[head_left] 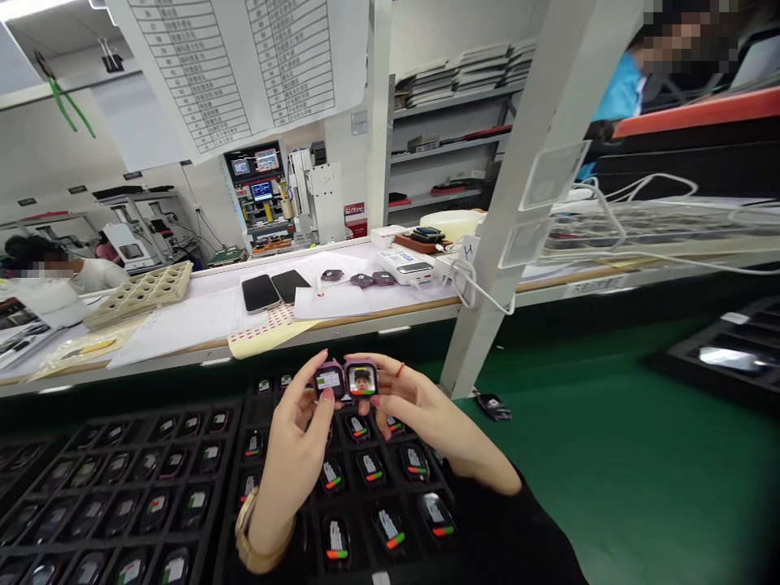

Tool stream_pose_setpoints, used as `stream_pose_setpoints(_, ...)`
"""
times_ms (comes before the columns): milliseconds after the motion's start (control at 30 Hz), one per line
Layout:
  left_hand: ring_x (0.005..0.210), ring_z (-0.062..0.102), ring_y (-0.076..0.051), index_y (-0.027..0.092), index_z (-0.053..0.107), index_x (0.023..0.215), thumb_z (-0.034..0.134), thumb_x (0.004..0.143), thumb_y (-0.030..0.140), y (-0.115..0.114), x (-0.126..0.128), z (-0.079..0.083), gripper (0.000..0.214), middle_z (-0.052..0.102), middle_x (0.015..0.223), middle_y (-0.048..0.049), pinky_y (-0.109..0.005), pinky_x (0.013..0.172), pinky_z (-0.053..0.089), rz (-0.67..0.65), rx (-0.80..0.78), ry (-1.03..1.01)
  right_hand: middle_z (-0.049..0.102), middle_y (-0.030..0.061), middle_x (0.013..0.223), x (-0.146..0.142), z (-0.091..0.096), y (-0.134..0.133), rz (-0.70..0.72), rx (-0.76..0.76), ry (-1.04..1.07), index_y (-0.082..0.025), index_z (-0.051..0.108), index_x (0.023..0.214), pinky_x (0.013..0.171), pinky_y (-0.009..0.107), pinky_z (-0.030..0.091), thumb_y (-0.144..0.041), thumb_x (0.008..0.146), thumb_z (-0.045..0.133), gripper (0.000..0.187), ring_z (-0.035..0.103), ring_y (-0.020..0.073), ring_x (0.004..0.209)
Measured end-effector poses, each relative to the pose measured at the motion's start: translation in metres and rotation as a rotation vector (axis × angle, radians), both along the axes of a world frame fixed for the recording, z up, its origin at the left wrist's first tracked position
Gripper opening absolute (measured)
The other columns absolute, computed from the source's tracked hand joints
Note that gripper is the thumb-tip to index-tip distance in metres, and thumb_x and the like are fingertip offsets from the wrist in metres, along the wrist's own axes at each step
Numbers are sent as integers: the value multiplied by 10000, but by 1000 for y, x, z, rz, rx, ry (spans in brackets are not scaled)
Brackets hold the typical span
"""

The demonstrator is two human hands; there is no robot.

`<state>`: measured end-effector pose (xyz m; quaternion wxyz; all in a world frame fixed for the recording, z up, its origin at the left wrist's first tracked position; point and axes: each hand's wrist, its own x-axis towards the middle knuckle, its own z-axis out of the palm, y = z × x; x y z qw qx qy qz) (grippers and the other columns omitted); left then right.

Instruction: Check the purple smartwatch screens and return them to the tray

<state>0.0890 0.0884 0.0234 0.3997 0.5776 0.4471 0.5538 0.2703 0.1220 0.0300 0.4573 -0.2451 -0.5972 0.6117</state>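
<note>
My left hand (296, 443) pinches a smartwatch (330, 383) with a purple frame between thumb and fingers; its screen shows small text. Beside it, my right hand (414, 398) grips a second smartwatch (362, 379), purple-framed too, whose lit screen shows a picture of a person above a red and green bar. The two watches sit side by side, edges close together, screens facing me. Below both hands lies a black tray (358, 528) of compartments, where several smartwatches (390, 526) have lit screens with red and green bars. My forearms hide part of this tray.
Another black tray (235, 443) of watches adjoins on the left. Behind runs a workbench (201, 333) with two phones (261, 292), papers, a few dark watches (361, 280) and a beige compartment tray (143, 292). A white post (481, 317) rises at right. Other people are in the background.
</note>
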Motion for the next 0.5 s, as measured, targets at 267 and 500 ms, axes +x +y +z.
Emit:
stream_pose_setpoints(267, 781, 578, -107, 327, 566, 1373, 575, 967, 428, 0, 0, -2, 418, 677, 1119, -28, -198, 647, 468, 23, 6, 6, 634, 31, 869, 1, -1, -2, -2, -10, -13, -191, 549, 1301, 555, 255, 513, -195, 798, 627, 509, 591, 158, 671)
stream_pose_setpoints(500, 876, 622, -120, 331, 548, 1383, 616, 946, 348, 0, 0, -1, 443, 641, 1265, -31, -202, 721, 505, -29, 13, -40, 623, 33, 868, 0, -1, 0, 9, -10, 4, -184, 550, 1296, 536, 242, 514, -188, 792, 639, 511, 596, 167, 706)
